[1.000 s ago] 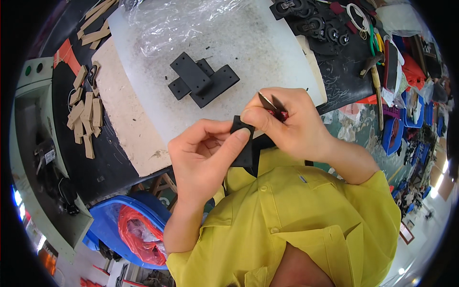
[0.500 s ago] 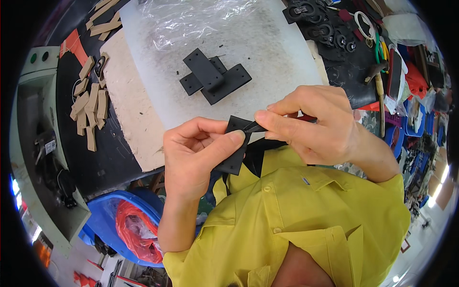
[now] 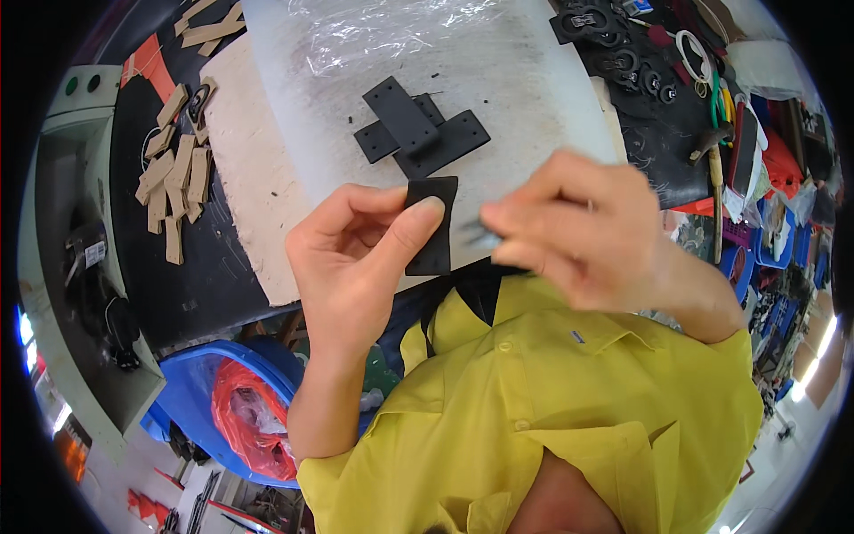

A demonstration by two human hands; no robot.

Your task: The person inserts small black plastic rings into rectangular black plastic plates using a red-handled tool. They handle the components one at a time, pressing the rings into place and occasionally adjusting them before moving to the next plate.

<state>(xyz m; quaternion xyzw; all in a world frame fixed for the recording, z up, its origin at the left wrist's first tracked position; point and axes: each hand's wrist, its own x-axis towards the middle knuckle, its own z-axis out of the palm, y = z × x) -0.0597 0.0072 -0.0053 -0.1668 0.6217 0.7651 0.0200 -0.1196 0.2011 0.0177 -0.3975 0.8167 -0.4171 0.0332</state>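
Observation:
My left hand [image 3: 356, 245] pinches a flat black rectangular piece [image 3: 431, 233] between thumb and fingers, holding it upright over the table's near edge. Just to its right, my right hand [image 3: 583, 233] is smeared by motion, its fingers closed round tweezers [image 3: 480, 234]. Their blurred tips stand apart from the piece. Farther off lie several similar black pieces [image 3: 402, 116], stacked crosswise, with small holes near their ends. Tiny black bits are scattered about the stack.
A whitish translucent board [image 3: 534, 107] bears clear plastic film [image 3: 374, 31]. Left of it are tan strips [image 3: 173, 182] and a grey machine housing [image 3: 80, 133]. Black buckled parts [image 3: 614, 53] and tools lie at right. A blue bin [image 3: 205, 365] with a red bag stands below.
The tweezers have come away from the black piece, and the tips now show apart from it. My left hand has raised the piece slightly away from my body and turned it more upright.

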